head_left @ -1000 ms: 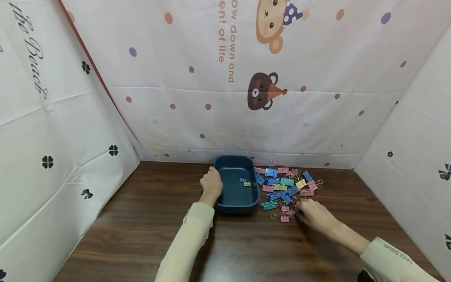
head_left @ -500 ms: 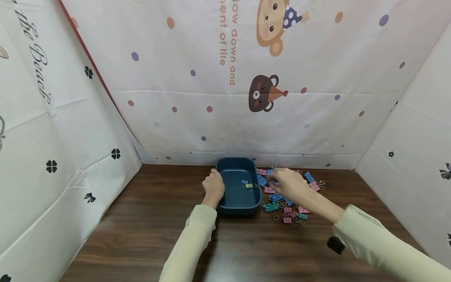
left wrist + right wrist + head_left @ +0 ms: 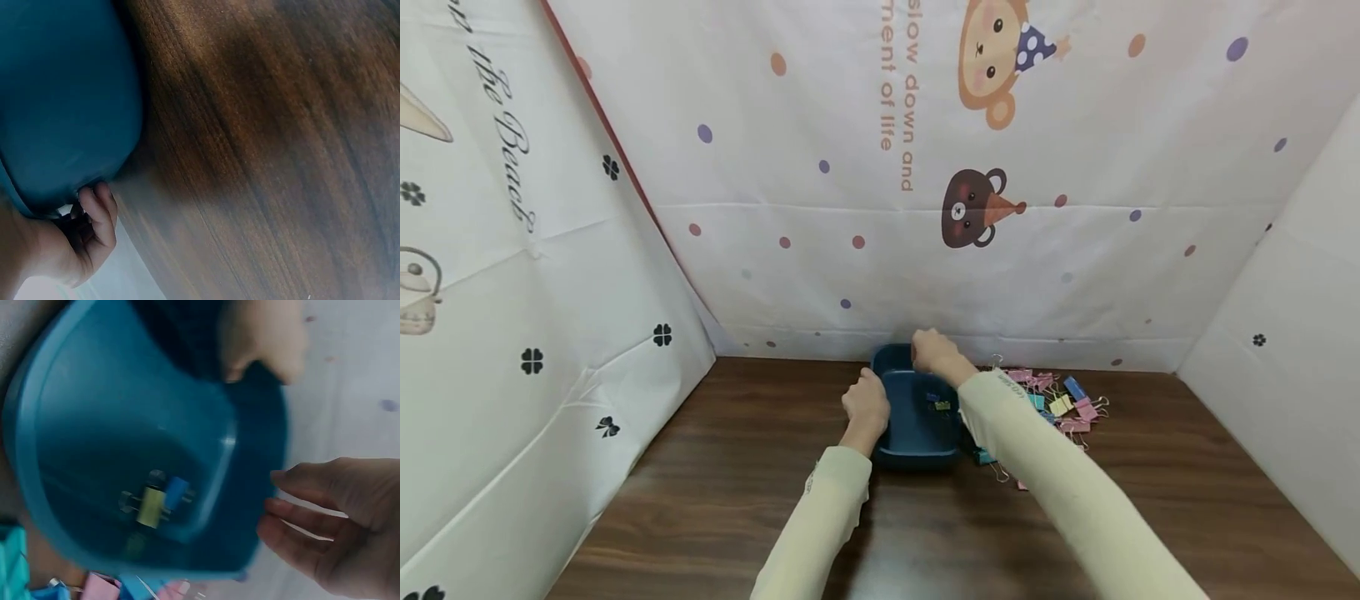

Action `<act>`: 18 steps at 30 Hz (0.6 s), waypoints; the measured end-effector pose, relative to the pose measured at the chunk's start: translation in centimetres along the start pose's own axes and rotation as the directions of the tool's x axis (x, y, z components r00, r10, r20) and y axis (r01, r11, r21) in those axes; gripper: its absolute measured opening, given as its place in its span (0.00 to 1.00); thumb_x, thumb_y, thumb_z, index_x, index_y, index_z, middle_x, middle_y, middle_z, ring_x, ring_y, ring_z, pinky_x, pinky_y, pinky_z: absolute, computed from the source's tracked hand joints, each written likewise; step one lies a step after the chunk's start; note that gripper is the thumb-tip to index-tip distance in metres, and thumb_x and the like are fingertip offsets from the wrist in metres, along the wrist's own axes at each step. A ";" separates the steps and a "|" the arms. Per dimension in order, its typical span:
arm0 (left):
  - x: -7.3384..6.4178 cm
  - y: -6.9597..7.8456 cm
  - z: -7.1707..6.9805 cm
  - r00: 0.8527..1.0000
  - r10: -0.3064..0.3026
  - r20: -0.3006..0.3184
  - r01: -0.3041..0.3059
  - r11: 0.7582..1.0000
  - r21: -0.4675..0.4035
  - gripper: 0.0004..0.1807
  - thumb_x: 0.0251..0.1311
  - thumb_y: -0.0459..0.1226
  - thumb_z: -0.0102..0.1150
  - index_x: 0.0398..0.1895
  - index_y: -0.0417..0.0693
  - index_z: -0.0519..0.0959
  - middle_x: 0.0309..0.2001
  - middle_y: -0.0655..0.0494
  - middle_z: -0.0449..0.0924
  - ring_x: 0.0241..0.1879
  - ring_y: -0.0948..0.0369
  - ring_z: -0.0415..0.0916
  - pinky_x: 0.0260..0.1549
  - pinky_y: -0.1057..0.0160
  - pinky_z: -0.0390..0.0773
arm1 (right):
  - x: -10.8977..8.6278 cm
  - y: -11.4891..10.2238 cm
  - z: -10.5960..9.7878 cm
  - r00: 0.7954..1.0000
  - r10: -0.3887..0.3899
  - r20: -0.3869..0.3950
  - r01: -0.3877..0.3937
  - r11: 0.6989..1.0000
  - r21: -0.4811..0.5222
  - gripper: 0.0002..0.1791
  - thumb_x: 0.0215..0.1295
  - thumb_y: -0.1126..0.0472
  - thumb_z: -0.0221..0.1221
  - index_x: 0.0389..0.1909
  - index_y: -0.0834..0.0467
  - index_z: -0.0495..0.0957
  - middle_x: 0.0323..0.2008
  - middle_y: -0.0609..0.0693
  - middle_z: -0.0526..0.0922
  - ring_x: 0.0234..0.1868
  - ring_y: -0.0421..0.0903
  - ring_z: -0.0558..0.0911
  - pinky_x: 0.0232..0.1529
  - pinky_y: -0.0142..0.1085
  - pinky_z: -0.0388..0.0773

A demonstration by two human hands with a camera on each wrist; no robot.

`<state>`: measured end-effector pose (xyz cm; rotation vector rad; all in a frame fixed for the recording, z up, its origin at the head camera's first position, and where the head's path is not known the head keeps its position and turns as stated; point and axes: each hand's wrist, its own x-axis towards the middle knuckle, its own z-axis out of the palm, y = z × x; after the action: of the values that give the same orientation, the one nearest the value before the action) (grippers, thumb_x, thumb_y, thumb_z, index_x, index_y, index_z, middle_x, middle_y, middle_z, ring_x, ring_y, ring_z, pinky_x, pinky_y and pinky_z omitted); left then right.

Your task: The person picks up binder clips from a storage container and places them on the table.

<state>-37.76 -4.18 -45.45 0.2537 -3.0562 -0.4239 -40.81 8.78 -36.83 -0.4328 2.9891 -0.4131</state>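
A dark teal plastic bin (image 3: 917, 458) sits on the table near the back wall. My left hand (image 3: 867, 404) grips its left side, and in the left wrist view its fingers (image 3: 99, 215) bend against the outer wall. Over the far right corner is my right hand (image 3: 936, 354). The right wrist view shows that hand's thumb and fingers (image 3: 300, 547) spread at the rim, nothing visible between them; whether they touch it I cannot tell. Inside the bin lie a yellow binder clip (image 3: 151, 506) and a blue binder clip (image 3: 176, 492).
Right of the bin lies a pile of pink, blue, teal and yellow binder clips (image 3: 1060, 405), partly hidden by my right sleeve (image 3: 1045, 458). A printed white cloth wall (image 3: 820, 275) rises right behind the bin. Brown wood tabletop (image 3: 760, 433) extends left and in front.
My right hand has moved from the near side of the clip pile, across it, to the bin's far right corner. The left hand keeps its hold, and the head view has shifted slightly.
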 end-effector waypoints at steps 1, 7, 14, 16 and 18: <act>-0.1 0.1 0.1 1.000 -0.001 0.003 0.001 1.000 0.000 0.14 0.71 0.39 0.58 0.50 0.39 0.70 0.36 0.44 0.85 0.33 0.50 0.86 0.31 0.54 0.84 | 0.1 0.0 0.7 0.999 0.025 0.027 -0.025 0.999 -0.026 0.11 0.69 0.71 0.55 0.26 0.59 0.77 0.24 0.51 0.71 0.22 0.43 0.63 0.25 0.37 0.62; -0.5 0.8 0.0 1.000 -0.002 0.001 0.002 1.000 0.007 0.16 0.72 0.40 0.58 0.53 0.38 0.71 0.37 0.44 0.85 0.31 0.51 0.85 0.29 0.55 0.83 | -0.2 0.5 3.3 0.982 0.142 0.123 -0.125 0.982 -0.138 0.12 0.78 0.66 0.49 0.52 0.62 0.80 0.50 0.63 0.82 0.38 0.52 0.81 0.39 0.46 0.79; -0.4 0.7 -0.2 0.999 -0.028 0.021 0.027 0.999 0.031 0.17 0.72 0.41 0.58 0.55 0.39 0.71 0.37 0.45 0.85 0.30 0.52 0.85 0.29 0.56 0.83 | 0.2 0.5 4.0 0.979 0.142 0.145 -0.128 0.987 -0.100 0.14 0.79 0.68 0.47 0.52 0.64 0.80 0.45 0.62 0.83 0.33 0.50 0.78 0.34 0.39 0.75; -0.2 0.5 -0.2 0.999 -0.029 0.022 0.028 0.999 0.034 0.18 0.72 0.41 0.58 0.55 0.39 0.71 0.37 0.45 0.85 0.30 0.52 0.85 0.29 0.56 0.83 | 0.4 0.3 4.2 0.980 0.138 0.142 -0.126 0.988 -0.091 0.14 0.79 0.68 0.47 0.51 0.64 0.81 0.43 0.61 0.83 0.32 0.49 0.78 0.32 0.38 0.74; 0.0 0.3 -0.3 0.999 -0.028 0.020 0.027 0.999 0.040 0.18 0.72 0.42 0.58 0.56 0.39 0.70 0.38 0.45 0.85 0.31 0.52 0.85 0.30 0.56 0.83 | 0.6 0.1 4.2 0.983 0.129 0.128 -0.119 0.989 -0.087 0.13 0.79 0.68 0.47 0.50 0.64 0.81 0.41 0.61 0.82 0.31 0.49 0.78 0.32 0.38 0.74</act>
<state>-37.78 -3.99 -45.13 0.2957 -3.0872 -0.3701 -40.85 7.66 -40.96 -0.2667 2.8897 -0.2443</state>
